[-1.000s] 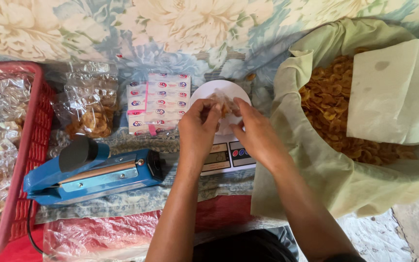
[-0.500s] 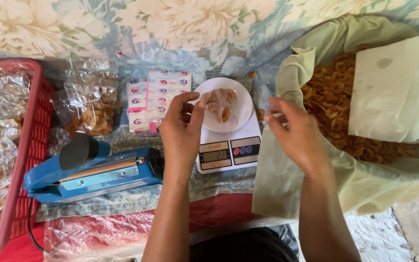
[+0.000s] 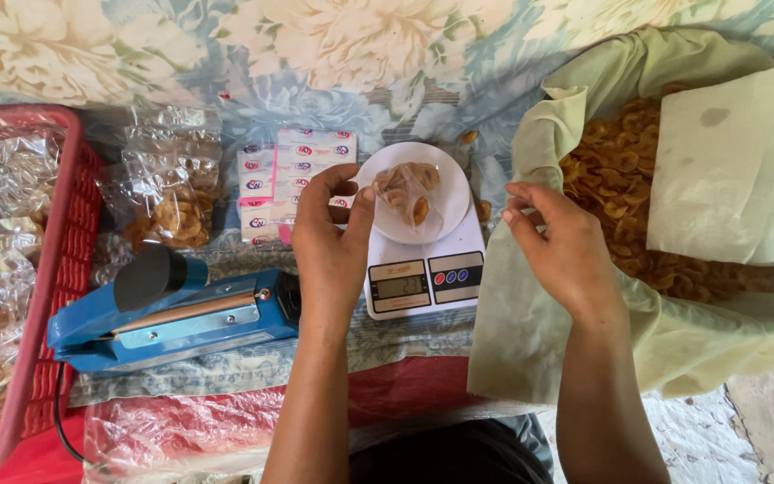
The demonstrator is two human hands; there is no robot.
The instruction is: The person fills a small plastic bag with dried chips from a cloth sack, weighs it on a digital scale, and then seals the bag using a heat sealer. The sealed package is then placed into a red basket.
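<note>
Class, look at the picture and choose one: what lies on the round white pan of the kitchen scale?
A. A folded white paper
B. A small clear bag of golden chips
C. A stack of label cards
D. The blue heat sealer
B: a small clear bag of chips rests on the pan of the white scale, between the left hand and the right hand.

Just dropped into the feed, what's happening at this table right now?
A person is weighing snack chips. A small clear bag of chips sits on the white kitchen scale. The left hand hovers beside the scale's plate, fingers curled, holding nothing visible. The right hand hangs empty between the scale and the big green sack of chips. A blue heat sealer lies to the left, with filled bags in a red basket.
</note>
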